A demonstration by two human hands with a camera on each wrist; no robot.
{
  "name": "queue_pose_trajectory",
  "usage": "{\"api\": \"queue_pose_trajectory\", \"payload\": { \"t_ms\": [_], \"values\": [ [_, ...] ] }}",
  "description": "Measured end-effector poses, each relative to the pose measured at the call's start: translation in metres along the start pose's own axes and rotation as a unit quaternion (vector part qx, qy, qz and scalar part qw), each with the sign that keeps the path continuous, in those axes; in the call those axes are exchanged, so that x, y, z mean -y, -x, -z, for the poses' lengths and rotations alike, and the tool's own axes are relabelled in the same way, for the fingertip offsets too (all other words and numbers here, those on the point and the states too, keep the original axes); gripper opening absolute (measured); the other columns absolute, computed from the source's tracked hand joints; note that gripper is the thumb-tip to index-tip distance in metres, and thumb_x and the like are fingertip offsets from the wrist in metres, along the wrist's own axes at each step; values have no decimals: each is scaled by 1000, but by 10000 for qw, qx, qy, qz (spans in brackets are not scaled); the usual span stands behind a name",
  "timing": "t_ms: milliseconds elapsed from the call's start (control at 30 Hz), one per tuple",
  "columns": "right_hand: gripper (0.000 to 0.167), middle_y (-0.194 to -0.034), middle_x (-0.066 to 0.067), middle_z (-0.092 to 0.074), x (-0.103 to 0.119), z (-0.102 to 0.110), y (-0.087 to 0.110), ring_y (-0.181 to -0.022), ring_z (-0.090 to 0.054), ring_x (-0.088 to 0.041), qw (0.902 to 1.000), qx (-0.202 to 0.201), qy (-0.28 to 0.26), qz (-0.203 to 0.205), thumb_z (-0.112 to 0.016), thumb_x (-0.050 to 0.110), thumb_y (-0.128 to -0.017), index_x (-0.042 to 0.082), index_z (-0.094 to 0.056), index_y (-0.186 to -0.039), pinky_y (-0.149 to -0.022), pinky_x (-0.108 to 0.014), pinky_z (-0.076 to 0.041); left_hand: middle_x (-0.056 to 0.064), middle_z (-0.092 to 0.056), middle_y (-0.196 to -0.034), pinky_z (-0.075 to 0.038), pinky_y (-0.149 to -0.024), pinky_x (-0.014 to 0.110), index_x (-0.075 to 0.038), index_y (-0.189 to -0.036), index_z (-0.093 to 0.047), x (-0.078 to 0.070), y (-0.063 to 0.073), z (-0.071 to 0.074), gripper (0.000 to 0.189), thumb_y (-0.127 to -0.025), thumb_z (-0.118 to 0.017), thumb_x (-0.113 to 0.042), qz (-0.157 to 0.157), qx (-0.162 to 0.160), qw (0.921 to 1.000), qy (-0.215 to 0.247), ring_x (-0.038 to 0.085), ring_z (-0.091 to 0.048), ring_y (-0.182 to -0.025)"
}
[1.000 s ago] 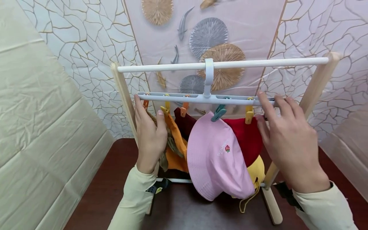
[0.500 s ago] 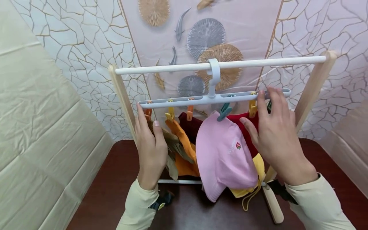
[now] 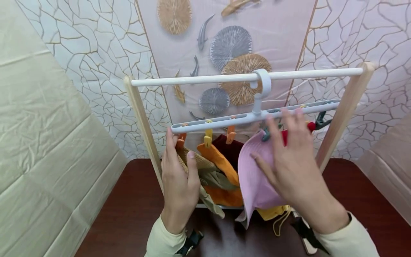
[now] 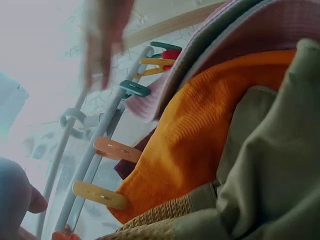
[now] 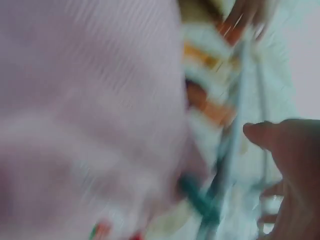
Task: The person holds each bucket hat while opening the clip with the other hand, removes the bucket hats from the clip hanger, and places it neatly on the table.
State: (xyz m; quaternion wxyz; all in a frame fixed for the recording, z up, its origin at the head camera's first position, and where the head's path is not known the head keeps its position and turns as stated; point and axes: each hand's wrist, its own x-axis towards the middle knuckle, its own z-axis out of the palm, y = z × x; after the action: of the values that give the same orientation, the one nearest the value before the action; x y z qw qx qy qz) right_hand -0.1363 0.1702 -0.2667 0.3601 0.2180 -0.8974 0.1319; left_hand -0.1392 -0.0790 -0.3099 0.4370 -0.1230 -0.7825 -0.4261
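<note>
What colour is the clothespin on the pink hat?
The clothespin is teal, seen best in the left wrist view.

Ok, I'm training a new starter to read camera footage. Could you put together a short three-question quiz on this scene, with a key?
1. True or false: the hanger is off the rail.
2. Which colour of clip grips the pink hat's brim? A yellow, B teal, C orange.
3. Fill the gap: in the head view, the ____ hand is at the hanger's lower end.

Key:
1. False: its hook goes over the rail.
2. B: the teal clip.
3. Left: the left hand is at that end.
</note>
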Motion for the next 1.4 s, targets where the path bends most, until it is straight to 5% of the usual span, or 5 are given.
{"api": "queue_pose_trajectory", "payload": {
  "t_ms": [433, 600, 767, 1067, 1400],
  "values": [
    [78, -153, -27, -35, 3, -18, -17, -145, -28, -53, 9969, -29, 694, 366, -77, 35, -95, 13, -42, -161, -109, -71, -33, 14, -68, -120, -54, -95, 38, -3, -133, -67, 20, -2, -11, 32, -101, -64, -6, -999, -117, 9911, 870, 27, -65, -110],
    [73, -149, -29, -38, -3, -17, -14, -144, -27, -53, 9970, -222, 732, 148, -76, 33, -96, 13, -45, -159, -107, -71, -32, 14, -64, -135, -51, -107, 46, -3, -144, -60, 40, -2, -14, 47, -99, -71, -10, -148, 651, 9918, 1085, 26, -62, -126],
    [77, -156, -30, -34, -6, -19, -4, -150, -22, -54, 9976, -373, 572, 139, -74, 30, -95, 12, -40, -162, -112, -74, -27, 5, -63, -143, -43, -114, 51, -10, -151, -57, 54, -1, -17, 56, -99, -76, -23, 696, 1824, 9721, 1301, 23, -59, -131],
    [51, -134, -26, -58, 40, -37, 26, -123, -54, -45, 9797, -1386, -1403, 352, -52, 40, -111, 0, -62, -140, -103, -52, -44, 2, -67, -117, -50, -105, 39, -9, -130, -70, 55, 3, -21, 41, -93, -83, -17, 758, 1863, 9662, 1613, 15, -62, -112],
    [43, -126, -4, -71, 68, -60, 7, -73, -61, -6, 9426, -156, -3150, -1096, -75, 12, -99, 6, -65, -140, -62, -24, -51, 6, -72, -109, -56, -73, 28, -8, -126, -71, 54, 6, -8, 28, -98, -74, -12, 952, 2350, 9458, 2030, 17, -66, -90]
  ]
}}
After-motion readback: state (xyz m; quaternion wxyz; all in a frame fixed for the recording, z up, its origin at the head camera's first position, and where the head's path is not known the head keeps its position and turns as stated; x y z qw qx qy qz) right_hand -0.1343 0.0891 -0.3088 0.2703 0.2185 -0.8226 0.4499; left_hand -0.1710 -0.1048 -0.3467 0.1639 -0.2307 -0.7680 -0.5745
